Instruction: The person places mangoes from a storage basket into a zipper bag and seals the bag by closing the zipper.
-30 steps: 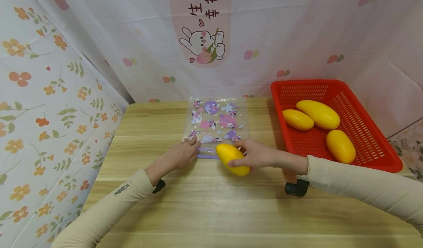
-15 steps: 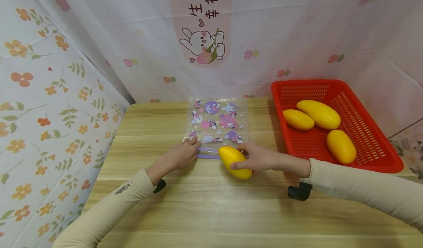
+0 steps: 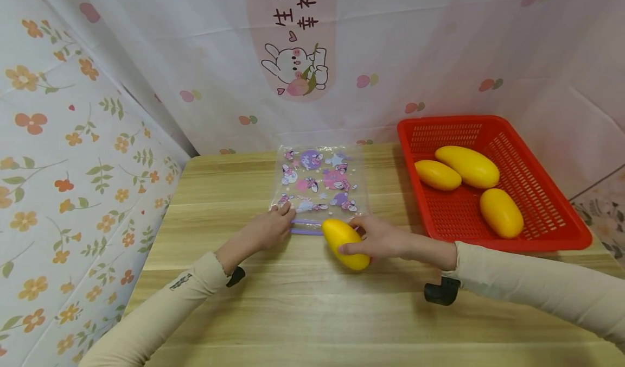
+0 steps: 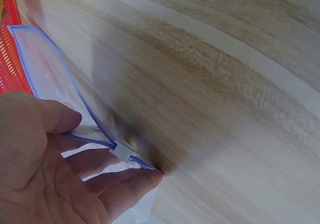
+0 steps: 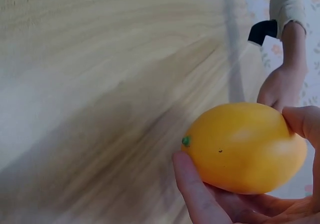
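A yellow mango (image 3: 345, 244) with a small green stem end (image 5: 186, 141) is gripped by my right hand (image 3: 383, 236), thumb on one side and fingers curled round the other. It is held over the near edge of a clear zip bag (image 3: 319, 179) printed with pink and purple cartoon figures. At the bag's left front corner, my left hand (image 3: 268, 228) pinches its purple-edged mouth. In the left wrist view, the thumb lies over one blue edge near a white slider (image 4: 125, 152), and the two edges stand apart beyond it.
A red plastic basket (image 3: 542, 245) stands on the right of the wooden table (image 3: 312, 312), with 3 more yellow mangoes (image 3: 467, 166) inside. Patterned cloth hangs behind the table and along its left side.
The mango in my right hand has shifted slightly toward the front of the table. My left hand stays at the bag's corner. The head view has turned a little.
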Available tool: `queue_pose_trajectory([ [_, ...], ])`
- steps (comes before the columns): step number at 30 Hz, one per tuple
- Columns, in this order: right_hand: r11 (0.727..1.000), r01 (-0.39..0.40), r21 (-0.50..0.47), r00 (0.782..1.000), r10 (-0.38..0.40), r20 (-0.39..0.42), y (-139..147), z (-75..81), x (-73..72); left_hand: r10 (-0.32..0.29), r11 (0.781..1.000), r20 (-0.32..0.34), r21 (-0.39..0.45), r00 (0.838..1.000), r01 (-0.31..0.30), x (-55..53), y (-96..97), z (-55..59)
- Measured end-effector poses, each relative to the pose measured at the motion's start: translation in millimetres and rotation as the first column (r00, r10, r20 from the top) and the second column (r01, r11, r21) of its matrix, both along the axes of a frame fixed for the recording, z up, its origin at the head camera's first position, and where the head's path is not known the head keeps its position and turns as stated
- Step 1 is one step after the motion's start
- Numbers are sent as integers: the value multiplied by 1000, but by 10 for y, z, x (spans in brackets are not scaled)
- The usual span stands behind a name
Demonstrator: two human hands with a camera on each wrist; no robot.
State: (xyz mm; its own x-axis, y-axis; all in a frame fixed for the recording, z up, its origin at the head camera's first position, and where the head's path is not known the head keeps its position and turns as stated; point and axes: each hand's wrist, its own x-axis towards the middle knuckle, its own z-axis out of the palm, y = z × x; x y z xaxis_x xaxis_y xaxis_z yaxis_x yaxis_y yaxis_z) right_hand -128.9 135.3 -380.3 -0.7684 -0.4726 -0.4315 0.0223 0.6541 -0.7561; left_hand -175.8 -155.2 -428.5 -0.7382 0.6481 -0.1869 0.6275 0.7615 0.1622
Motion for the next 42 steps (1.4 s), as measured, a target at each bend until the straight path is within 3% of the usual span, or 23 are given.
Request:
queue_pose_trajectory([
  [11,988,143,-65,989,-140,55,-53,-163,123,-23,999,-24,23,999,23,-12,-8,-30],
  [21,970,210,-124,974,-197,110,-134,-316,127,-24,999,-35,47,999,25,-22,-19,-34],
  [30,968,199,-155,972,-176,155,-155,-351,44,-8,999,-15,44,1000,9,-35,-23,-29],
  [42,944,215,-250,962,-162,219,-218,-388,22,14,1000,-14,27,1000,-13,-44,-7,-46],
])
